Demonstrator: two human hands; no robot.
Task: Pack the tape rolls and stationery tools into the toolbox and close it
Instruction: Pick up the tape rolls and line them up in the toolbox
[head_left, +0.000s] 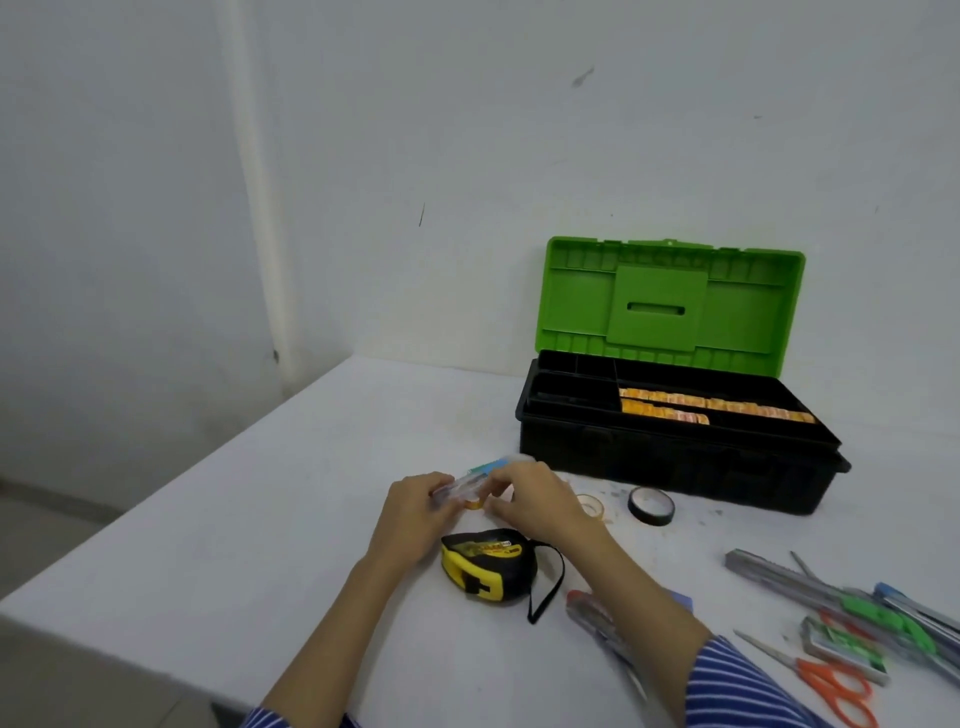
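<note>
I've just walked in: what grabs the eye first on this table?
The toolbox at the back right, its bright green lid standing open against the wall, with orange-yellow tape rolls lined up in its tray. Next, both hands meet mid-table, the left hand and right hand together holding small items, just beyond a yellow-and-black tape measure.

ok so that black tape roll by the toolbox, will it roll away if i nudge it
Probably not: the black tape roll lies flat on its side on the table, so a nudge should slide it. It is a thin open ring, so likely light. Stood on edge, it could roll.
</note>
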